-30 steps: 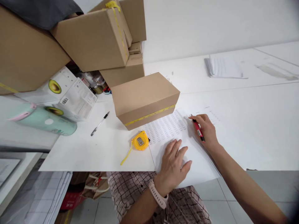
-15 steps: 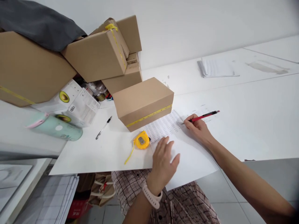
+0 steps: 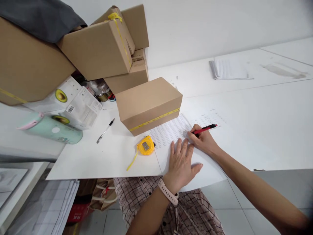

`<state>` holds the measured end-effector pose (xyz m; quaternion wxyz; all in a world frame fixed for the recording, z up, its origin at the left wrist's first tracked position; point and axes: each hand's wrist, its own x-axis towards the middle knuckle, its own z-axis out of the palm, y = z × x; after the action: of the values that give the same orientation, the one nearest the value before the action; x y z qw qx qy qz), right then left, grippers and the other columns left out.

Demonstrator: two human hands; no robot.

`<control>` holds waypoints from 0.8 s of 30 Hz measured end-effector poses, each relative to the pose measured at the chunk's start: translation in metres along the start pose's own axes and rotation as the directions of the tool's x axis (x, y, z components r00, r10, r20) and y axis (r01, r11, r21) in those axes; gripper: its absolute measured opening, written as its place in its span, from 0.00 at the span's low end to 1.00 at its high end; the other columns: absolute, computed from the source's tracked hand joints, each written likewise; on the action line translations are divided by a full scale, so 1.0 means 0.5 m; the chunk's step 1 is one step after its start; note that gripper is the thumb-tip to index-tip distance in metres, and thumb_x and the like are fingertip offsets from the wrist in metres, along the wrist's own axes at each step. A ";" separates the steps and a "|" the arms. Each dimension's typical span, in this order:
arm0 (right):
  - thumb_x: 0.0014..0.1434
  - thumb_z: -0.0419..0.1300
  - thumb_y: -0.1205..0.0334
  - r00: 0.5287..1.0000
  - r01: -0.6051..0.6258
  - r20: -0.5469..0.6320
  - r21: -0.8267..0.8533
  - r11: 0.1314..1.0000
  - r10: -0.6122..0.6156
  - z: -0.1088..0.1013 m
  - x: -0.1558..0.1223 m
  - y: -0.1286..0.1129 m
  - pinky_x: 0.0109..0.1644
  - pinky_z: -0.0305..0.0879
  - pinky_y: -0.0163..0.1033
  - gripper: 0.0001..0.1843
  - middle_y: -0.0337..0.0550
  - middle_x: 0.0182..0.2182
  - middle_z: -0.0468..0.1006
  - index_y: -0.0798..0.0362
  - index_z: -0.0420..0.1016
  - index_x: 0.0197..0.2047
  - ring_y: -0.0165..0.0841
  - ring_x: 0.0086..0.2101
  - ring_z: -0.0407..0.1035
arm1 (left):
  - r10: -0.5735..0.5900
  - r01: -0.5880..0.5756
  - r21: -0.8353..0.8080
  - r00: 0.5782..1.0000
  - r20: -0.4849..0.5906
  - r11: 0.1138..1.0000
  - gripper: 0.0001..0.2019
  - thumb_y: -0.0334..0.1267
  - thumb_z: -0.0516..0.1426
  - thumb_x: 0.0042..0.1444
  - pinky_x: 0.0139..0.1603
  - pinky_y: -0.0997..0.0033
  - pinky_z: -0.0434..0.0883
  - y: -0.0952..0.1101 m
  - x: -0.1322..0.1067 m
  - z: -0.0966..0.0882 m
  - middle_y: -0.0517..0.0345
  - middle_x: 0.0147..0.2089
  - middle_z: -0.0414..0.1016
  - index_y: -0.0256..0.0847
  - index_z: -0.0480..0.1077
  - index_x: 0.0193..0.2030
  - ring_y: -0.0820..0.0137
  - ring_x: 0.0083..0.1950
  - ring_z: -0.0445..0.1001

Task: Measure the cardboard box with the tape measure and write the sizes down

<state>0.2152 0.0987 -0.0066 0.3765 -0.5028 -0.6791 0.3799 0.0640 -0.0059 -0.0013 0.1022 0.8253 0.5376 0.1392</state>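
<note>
My right hand point(image 3: 204, 140) is closed round a red and black pen point(image 3: 204, 128), its tip down at the printed sheet point(image 3: 168, 132). Flat on the paper's lower part lies my left hand point(image 3: 182, 163), fingers stretched out and a pale band on its wrist. A closed cardboard box point(image 3: 150, 106) with yellow tape along its side stands just beyond the sheet and covers part of it. Left of the paper rests a yellow tape measure point(image 3: 146, 146) with a short length of its tape pulled out.
A second pen point(image 3: 105, 130) lies on the white table point(image 3: 80, 163). Stacked cartons point(image 3: 95, 52), avocado-printed boxes point(image 3: 83, 107) and a mint-green bottle point(image 3: 52, 129) crowd the left side. A pile of papers point(image 3: 231, 69) sits at the back right.
My left hand has moved right and forward and now lies flat on the paper. The right hand with the pen has shifted slightly left. The whole view has tilted a little.
</note>
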 end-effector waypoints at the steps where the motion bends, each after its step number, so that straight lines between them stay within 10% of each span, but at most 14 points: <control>1: 0.61 0.62 0.53 1.000 0.001 0.000 -0.005 1.000 -0.001 0.000 0.000 -0.001 0.26 0.51 0.38 0.13 0.33 0.20 0.63 0.48 0.64 0.29 0.29 0.22 0.56 | -0.001 0.001 -0.004 1.000 0.003 1.000 0.35 0.58 0.53 0.68 0.78 0.35 0.51 0.000 0.000 0.000 0.40 0.78 0.56 0.34 0.57 0.72 0.44 0.79 0.50; 24: 0.63 0.60 0.53 0.999 -0.020 0.042 -0.064 0.998 0.022 0.001 -0.003 -0.004 0.27 0.54 0.39 0.13 0.35 0.22 0.65 0.49 0.65 0.30 0.30 0.24 0.58 | -0.005 0.006 -0.031 0.999 0.036 0.999 0.35 0.58 0.48 0.71 0.78 0.36 0.49 0.000 0.001 -0.005 0.38 0.78 0.55 0.33 0.57 0.73 0.44 0.80 0.47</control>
<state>0.2143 0.0969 -0.0051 0.3419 -0.5134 -0.6933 0.3726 0.0632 -0.0053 0.0009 0.1253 0.8244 0.5358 0.1323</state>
